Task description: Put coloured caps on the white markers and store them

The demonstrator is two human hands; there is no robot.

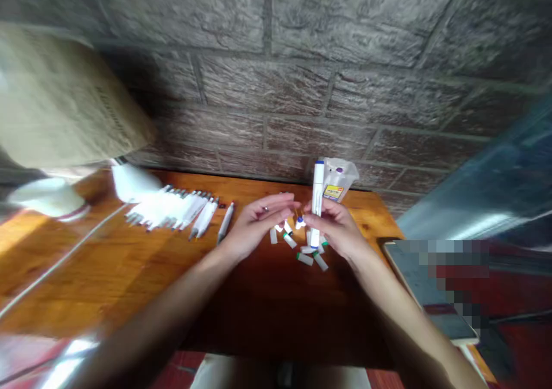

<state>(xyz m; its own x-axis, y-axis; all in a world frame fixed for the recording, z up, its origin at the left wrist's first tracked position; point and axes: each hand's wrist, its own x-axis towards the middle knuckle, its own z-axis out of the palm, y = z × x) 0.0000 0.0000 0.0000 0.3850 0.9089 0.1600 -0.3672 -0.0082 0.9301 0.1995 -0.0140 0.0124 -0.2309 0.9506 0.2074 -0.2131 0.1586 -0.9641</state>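
A white marker with blue ends (318, 190) stands nearly upright in my right hand (334, 228), its fingers and thumb closed around it. My left hand (257, 219) hovers just to the left, fingers stretched out and apart from the thumb, with a ring on one finger; I see nothing held in it. Beneath and between the hands lie several loose marker caps (305, 258), white with green, blue or black ends. Left of my left hand, a single marker without caps (225, 222) lies on the wooden table (129, 274).
A row of several white markers (176, 208) lies at the left, near a lamp with a beige shade (69, 101) and a white cup (47, 198). A white cord (64, 259) crosses the table. Behind my right hand stands a clear plastic pouch (340, 176) by the brick wall. A dark book (414, 279) lies right.
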